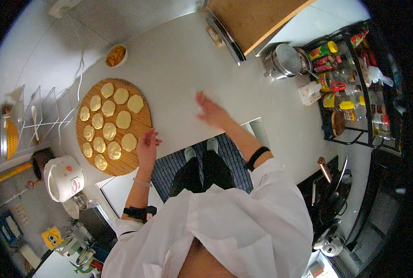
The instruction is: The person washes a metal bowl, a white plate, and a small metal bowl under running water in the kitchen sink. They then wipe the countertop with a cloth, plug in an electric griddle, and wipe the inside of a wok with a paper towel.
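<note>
A round wooden board [144, 118] lies on the left of the counter, bearing several flat dough rounds [123, 120] set out in rows. At the board's right edge is my left hand [147, 143], palm partly up, its fingers loosely curled and apart with nothing seen in them. My right hand [211, 111] is over the pale countertop [178, 69], blurred, with its fingers spread and no object in it. Beyond the board, by the wall, stands a white bowl [116, 56] of orange-brown crumbly food.
A white rice cooker [64, 179] stands left of the board, below a wire rack [46, 118]. To the right are a steel pot [285, 60], a tissue pack [310, 93] and a black rack of bottles [362, 87]. A wok [335, 194] sits at lower right.
</note>
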Tool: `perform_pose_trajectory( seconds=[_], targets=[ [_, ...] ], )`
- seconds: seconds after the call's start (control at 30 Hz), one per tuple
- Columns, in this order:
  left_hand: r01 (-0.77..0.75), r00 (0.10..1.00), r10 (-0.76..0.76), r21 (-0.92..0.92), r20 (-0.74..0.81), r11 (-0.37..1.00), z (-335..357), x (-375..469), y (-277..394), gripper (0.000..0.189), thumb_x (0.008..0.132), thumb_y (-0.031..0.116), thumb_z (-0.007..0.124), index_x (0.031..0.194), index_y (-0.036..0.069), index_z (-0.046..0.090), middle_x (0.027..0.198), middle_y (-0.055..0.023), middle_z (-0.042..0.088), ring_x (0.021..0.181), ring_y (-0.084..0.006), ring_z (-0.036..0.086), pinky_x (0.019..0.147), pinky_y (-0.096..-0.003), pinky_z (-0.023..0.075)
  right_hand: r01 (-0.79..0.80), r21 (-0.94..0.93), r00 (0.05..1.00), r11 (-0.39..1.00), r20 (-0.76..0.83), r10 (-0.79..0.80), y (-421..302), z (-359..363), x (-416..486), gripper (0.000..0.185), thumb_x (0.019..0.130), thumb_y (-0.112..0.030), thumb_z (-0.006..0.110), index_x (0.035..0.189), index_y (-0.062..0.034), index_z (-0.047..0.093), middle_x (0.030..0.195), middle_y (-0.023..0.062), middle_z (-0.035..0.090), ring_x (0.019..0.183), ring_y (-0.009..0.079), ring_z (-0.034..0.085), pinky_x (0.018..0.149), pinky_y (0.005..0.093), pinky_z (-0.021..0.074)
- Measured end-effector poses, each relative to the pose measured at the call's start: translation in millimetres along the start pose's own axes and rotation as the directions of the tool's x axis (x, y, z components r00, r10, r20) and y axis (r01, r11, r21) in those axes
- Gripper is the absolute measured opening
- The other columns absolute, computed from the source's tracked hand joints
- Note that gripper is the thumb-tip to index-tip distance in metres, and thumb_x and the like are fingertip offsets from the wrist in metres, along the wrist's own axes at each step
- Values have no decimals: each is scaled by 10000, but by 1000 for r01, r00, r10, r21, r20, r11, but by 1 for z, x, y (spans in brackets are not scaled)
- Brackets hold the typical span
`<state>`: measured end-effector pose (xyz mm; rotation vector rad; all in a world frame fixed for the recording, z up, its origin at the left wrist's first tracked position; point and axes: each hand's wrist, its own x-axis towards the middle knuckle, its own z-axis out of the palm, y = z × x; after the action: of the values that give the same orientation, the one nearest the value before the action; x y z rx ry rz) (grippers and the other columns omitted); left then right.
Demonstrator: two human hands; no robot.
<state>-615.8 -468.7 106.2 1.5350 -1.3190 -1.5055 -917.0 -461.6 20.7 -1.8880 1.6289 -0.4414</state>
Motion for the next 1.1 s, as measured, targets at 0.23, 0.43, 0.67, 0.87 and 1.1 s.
perform_pose_trajectory(
  seconds=[0.23, 0.43, 0.67, 0.87, 1.1],
  targets=[
    [-76, 997, 76, 3, -11, 997, -14, -2, -1, 193, 942, 108, 503, 1101, 13, 555, 952, -67, 624, 721, -127, 602, 647, -243, 497, -521, -283, 785, 805, -531, 321, 92, -39, 0, 725, 919, -432, 443, 1417, 44, 217, 1505, 212, 135, 1404, 336, 104, 1138, 416, 131],
    [-46, 996, 46, 2, -81, 999, -32, -1, -6, 193, 934, 108, 519, 1092, 4, 558, 943, -74, 627, 713, -128, 598, 638, -239, 509, -261, 2, 913, 965, -324, 248, -25, 37, -23, 829, 842, -398, 570, 1422, 47, 179, 1503, 216, 142, 1401, 327, 131, 1142, 418, 102],
    [-146, 989, 149, 181, -3, 973, -30, 4, -1, 210, 933, 103, 512, 1112, 1, 551, 946, -99, 635, 729, -146, 620, 640, -250, 520, 278, -85, 960, 957, 31, -277, -115, 84, -26, 796, 882, -438, 513, 1445, -6, 150, 1524, 150, 118, 1408, 289, 120, 1142, 392, 141],
    [-94, 994, 79, 208, 80, 974, -13, 9, 4, 201, 936, 113, 505, 1112, 21, 541, 931, -97, 641, 685, -148, 624, 611, -253, 514, -229, 26, 956, 973, -181, 230, 10, 1, -79, 737, 925, -450, 426, 1462, -53, 114, 1535, 135, 54, 1419, 265, 53, 1151, 381, 72],
    [-159, 955, 123, 117, 269, 980, 33, 8, 20, 194, 932, 86, 492, 1114, 38, 538, 932, -86, 629, 697, -145, 622, 618, -255, 514, -691, -97, 688, 716, -389, 612, 123, -80, -177, 769, 940, -525, 321, 1448, 12, 107, 1533, 148, 29, 1422, 245, -14, 1153, 326, 40]
  ],
)
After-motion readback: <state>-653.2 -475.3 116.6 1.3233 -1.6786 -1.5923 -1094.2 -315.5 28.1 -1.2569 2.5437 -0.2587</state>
